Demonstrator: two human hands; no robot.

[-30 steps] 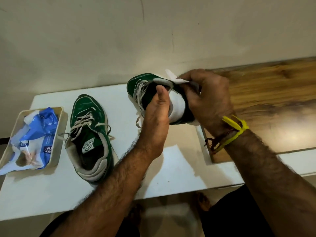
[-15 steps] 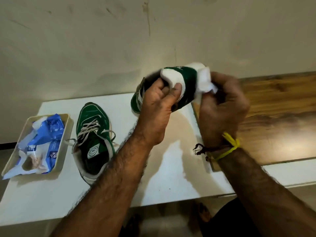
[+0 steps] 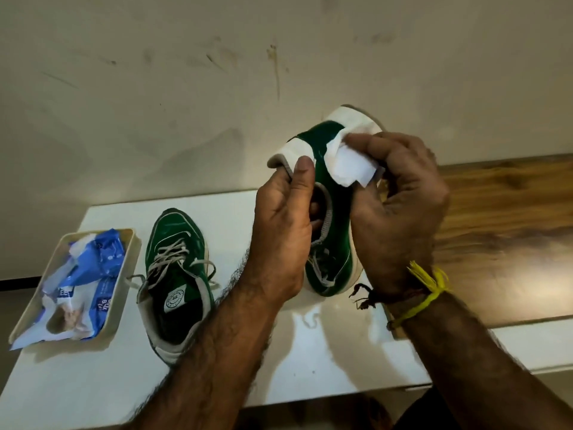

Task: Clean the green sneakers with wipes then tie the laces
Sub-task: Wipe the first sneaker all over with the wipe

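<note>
Crumpled white wipe (image 3: 348, 162) on glossy green sneaker (image 3: 333, 240).

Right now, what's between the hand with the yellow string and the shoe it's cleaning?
A folded white wipe. In the head view the right hand presses it against the green side of the held sneaker, near the heel.

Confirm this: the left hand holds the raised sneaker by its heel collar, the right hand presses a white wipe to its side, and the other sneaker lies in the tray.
One error. In the head view the other sneaker lies on the white table, beside the tray, which holds the blue wipes pack. The left hand, right hand, wipe and raised sneaker are as stated.
</note>
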